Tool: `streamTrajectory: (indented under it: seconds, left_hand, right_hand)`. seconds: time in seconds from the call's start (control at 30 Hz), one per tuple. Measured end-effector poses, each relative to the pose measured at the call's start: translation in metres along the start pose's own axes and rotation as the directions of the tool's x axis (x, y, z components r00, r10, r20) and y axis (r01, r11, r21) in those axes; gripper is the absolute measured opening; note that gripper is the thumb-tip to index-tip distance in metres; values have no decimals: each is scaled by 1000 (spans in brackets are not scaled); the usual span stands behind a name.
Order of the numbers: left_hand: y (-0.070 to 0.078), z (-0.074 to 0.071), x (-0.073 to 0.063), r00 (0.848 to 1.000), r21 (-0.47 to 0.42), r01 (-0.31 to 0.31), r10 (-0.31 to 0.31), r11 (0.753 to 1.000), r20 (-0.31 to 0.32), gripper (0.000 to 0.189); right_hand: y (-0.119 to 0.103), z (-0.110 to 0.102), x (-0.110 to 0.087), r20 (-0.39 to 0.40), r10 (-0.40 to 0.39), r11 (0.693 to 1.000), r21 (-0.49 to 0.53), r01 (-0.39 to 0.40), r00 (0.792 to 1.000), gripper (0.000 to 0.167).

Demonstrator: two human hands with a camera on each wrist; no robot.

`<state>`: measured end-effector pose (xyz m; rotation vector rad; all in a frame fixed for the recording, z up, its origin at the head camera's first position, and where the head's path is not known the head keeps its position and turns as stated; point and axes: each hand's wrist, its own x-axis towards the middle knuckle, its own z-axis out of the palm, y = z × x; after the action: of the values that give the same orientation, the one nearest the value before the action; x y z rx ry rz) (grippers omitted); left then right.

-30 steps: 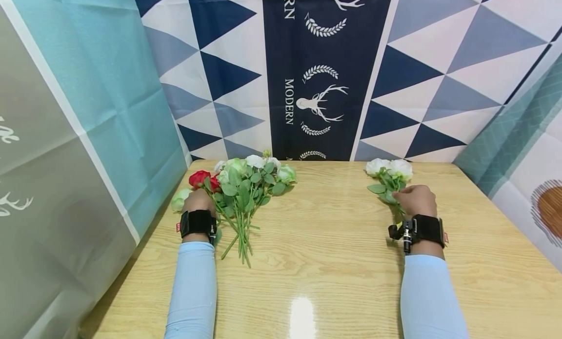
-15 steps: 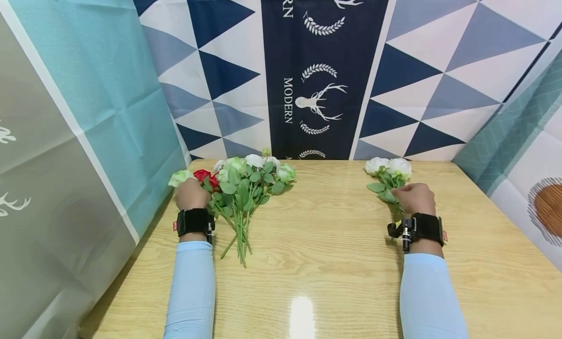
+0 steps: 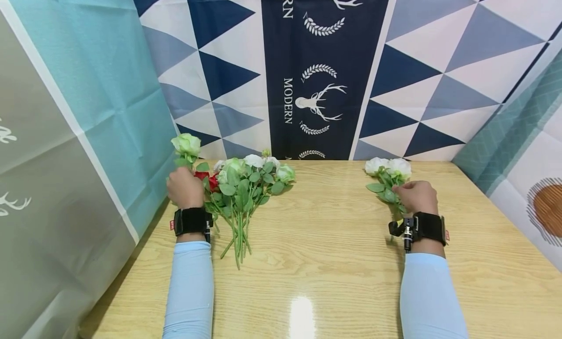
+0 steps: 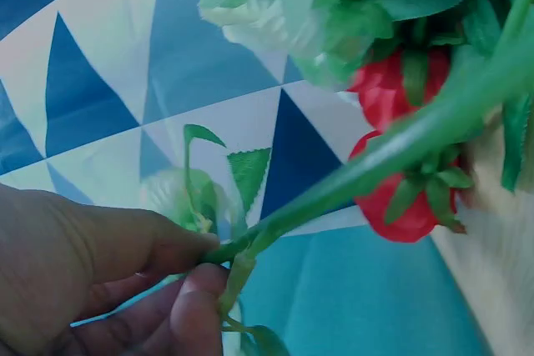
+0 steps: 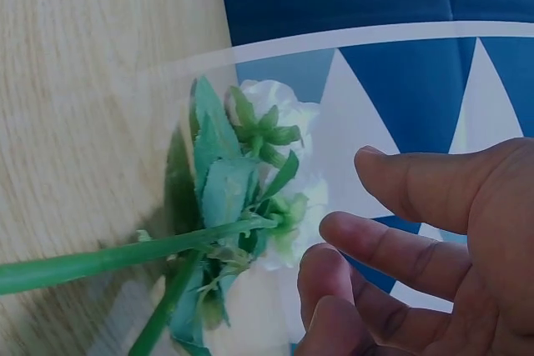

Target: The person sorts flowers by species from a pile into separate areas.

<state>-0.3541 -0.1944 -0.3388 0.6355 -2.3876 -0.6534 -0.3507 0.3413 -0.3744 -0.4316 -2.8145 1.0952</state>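
My left hand [image 3: 186,189] pinches the green stem [image 4: 350,174] of a pale green artificial rose [image 3: 186,145] between thumb and fingers, the bloom standing above the hand. Close by on its right, red roses [image 3: 212,183] lie at the edge of a bunch of white and pale green roses [image 3: 237,169] on the table. On the right, two white roses [image 3: 400,169] with green leaves lie on the wood. My right hand [image 3: 418,197] hovers at their stems; in the right wrist view its thumb and fingers [image 5: 392,248] are apart, with no stem between them.
The wooden table [image 3: 325,241] reaches to a patterned cloth [image 3: 316,75] hanging along its back. Cloth also hangs at the left side [image 3: 101,183] and at the right [image 3: 527,149]. Several bare stems [image 3: 239,231] of the bunch point toward the front.
My left hand has lifted the pale green rose up and slightly left, from low beside the red roses to above them. The right hand has stayed almost still by the white roses.
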Motion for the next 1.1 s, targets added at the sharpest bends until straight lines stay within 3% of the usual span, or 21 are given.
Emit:
streamTrajectory:
  seconds: [0.27,0.4,0.47,0.7,0.87,0.97,1.1]
  left_hand:
    - [9,-10,1,994,-115,-105,102,988,-32,20]
    - [20,-13,-3,990,-205,-142,139,968,-31,20]
    - [26,-12,-5,988,-274,-156,155,949,-28,24]
    - [52,5,-24,965,-494,-229,263,839,-2,43]
    - [69,23,-38,937,-522,-276,346,807,39,61]
    - [75,30,-46,918,-541,-295,390,788,68,63]
    - [83,34,-54,904,-616,-246,406,748,133,53]
  right_hand:
    - [-8,-10,-4,-56,-63,998,10,63,996,62]
    - [-19,-16,-7,-88,-102,995,4,102,991,62]
    - [-27,-19,-10,-104,-134,991,0,135,985,62]
    - [-63,-20,-26,-127,-275,960,21,280,953,57]
    - [-91,-11,-38,-149,-365,919,99,381,919,51]
    - [-107,0,-45,-143,-431,886,121,448,891,47]
    - [-125,14,-52,-122,-513,847,94,524,850,40]
